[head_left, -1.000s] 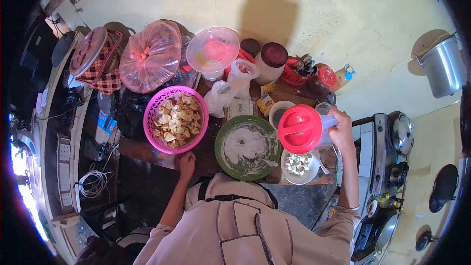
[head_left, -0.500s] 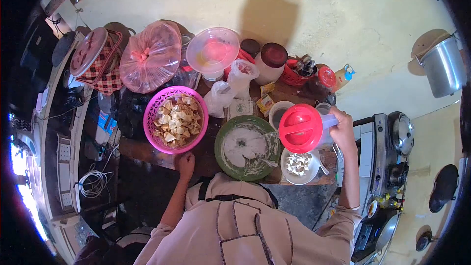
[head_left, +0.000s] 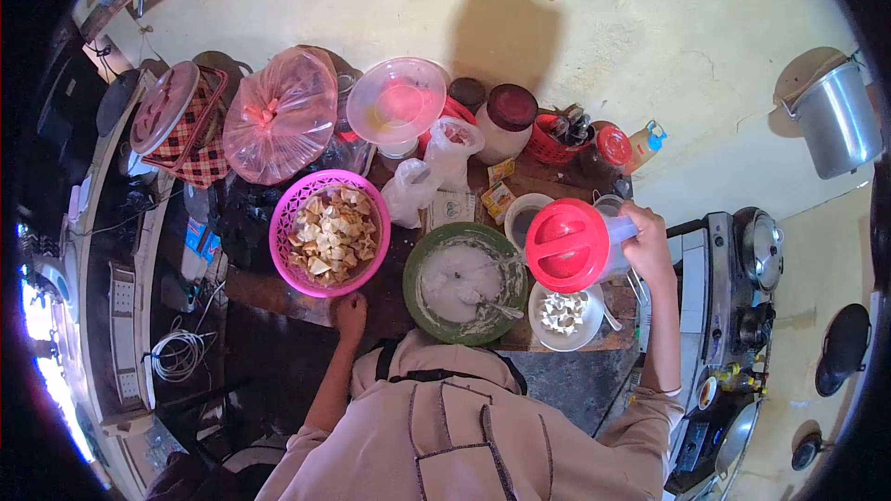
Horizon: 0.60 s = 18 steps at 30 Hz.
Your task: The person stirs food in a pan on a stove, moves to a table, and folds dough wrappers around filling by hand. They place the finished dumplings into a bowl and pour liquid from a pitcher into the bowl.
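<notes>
My right hand (head_left: 647, 241) is wrapped round the handle of a clear pitcher with a red lid (head_left: 568, 245), held up above the table's right part. Under and left of it sits a green bowl (head_left: 419, 308) of white, floury mixture with a spoon (head_left: 501, 309) in it. A white bowl (head_left: 587, 336) of small white pieces is just below the pitcher. My left hand (head_left: 351, 314) rests at the table's front edge, fingers curled, below a pink basket (head_left: 281, 255) full of pale folded pieces. Whether it holds anything is hidden.
Behind stand a tied pink bag (head_left: 283, 121), a clear plastic bowl (head_left: 396, 100), a jar with a dark red lid (head_left: 510, 116) and a red basket of utensils (head_left: 554, 139). A stove (head_left: 719, 260) is at the right; a pot (head_left: 838, 125) hangs on the wall.
The view has shifted slightly. The white mixture in the green bowl looks wetter and more spread out. Both hands have kept nearly the same place, the right still holding the pitcher.
</notes>
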Each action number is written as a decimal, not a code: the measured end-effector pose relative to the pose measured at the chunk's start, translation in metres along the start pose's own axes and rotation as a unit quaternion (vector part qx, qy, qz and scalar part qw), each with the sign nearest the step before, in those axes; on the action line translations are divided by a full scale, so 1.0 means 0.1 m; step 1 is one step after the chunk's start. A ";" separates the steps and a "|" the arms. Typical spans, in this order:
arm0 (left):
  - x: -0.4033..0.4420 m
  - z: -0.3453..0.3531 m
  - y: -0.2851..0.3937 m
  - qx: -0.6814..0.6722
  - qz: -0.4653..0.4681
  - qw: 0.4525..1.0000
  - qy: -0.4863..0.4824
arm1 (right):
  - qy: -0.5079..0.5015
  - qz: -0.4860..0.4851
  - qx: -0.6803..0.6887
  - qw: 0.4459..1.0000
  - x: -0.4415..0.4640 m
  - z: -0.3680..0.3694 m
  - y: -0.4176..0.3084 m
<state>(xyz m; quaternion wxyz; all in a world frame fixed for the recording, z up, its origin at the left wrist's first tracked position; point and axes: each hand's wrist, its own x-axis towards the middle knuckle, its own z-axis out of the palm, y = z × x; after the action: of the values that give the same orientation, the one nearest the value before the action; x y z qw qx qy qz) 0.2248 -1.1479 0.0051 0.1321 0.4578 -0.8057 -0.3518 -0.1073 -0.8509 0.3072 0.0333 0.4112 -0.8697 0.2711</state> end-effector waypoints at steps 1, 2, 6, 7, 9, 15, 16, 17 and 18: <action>0.01 0.01 -0.02 -0.005 -0.006 1.000 -0.008 | -0.006 -0.003 -0.003 1.000 0.01 0.00 0.01; 0.02 0.03 -0.07 -0.010 -0.012 1.000 -0.016 | -0.012 -0.006 -0.006 1.000 0.01 0.00 0.01; -0.02 -0.05 0.06 -0.078 0.024 0.997 0.002 | 0.015 0.023 0.078 0.997 0.02 0.00 0.18; 0.00 0.02 -0.04 -0.063 0.028 0.998 0.013 | 0.020 0.041 0.110 0.993 0.01 -0.01 0.24; 0.04 0.11 -0.16 -0.031 0.035 0.998 0.036 | 0.041 0.067 0.166 0.983 0.01 -0.02 0.36; 0.09 0.25 -0.35 -0.062 0.011 0.997 0.043 | 0.183 0.125 0.382 0.897 0.05 0.09 0.76; 0.10 0.23 -0.32 -0.074 0.000 0.997 0.021 | 0.212 0.126 0.421 0.873 0.10 0.12 0.82; 0.07 0.19 -0.31 -0.087 -0.010 0.996 0.000 | 0.240 0.127 0.458 0.846 0.14 0.13 0.89; 0.06 0.13 -0.24 -0.099 -0.022 0.995 -0.022 | 0.263 0.132 0.483 0.825 0.20 0.13 0.88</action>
<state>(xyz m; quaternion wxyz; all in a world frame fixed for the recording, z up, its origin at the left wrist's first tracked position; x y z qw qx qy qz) 0.2302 -1.1546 -0.0213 0.1515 0.4519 -0.7595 -0.4428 -0.1825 -0.8258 0.2629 0.0218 0.1688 -0.6320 0.7561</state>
